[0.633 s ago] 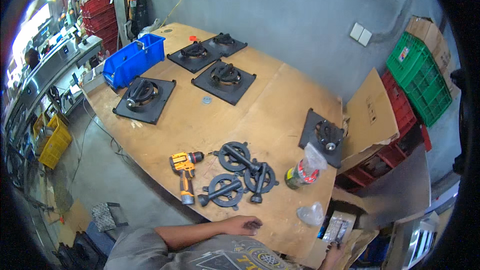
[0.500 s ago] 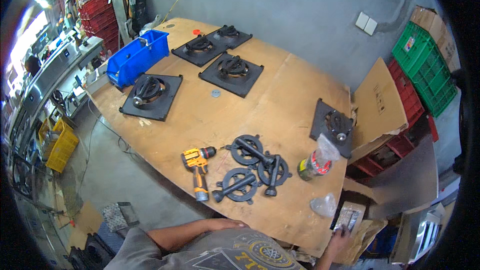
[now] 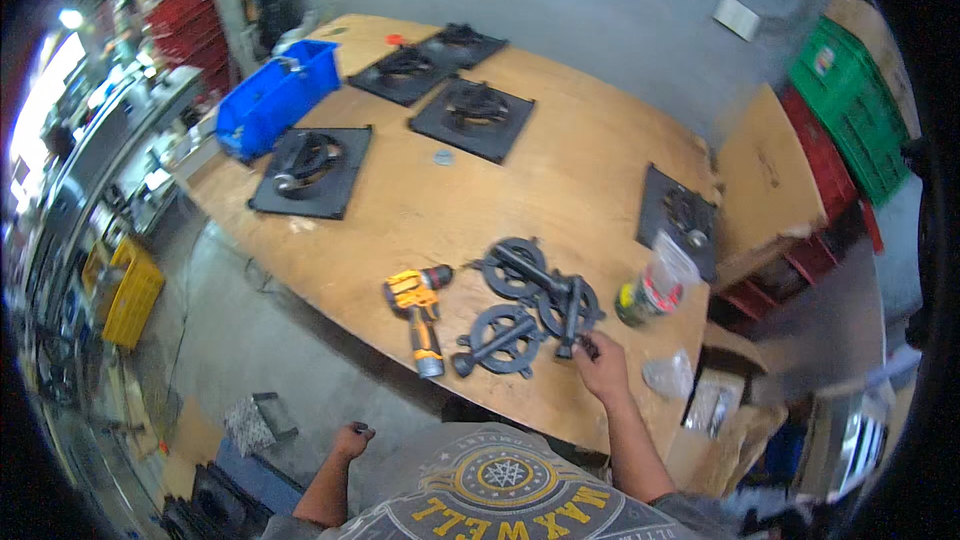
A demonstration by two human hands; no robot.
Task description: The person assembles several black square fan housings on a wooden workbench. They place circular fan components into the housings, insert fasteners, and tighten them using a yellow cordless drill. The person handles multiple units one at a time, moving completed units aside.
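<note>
My right hand (image 3: pixel 602 368) is over the near edge of the table, fingers bent together beside the end of a black burner tube (image 3: pixel 570 315); whether they touch it is blurred. That tube lies across one of three black cast burner rings (image 3: pixel 502 340) grouped on the wood. Left of them lies a yellow-and-black cordless drill (image 3: pixel 420 320), untouched. Down at my left side hangs my left hand (image 3: pixel 352 438), off the table, its fingers curled around something dark that I cannot make out.
Black square plates with round burners (image 3: pixel 472 118) stand across the wooden table (image 3: pixel 560 180). A blue bin (image 3: pixel 275 100) is at the far left. A jar (image 3: pixel 648 298) topped with a plastic bag, a clear bag (image 3: pixel 668 376) and cardboard (image 3: pixel 770 180) are on the right.
My right hand has come up from the open box beside the table to the burner rings. My left hand has left my belly and dropped to the left. The view has shifted slightly.
</note>
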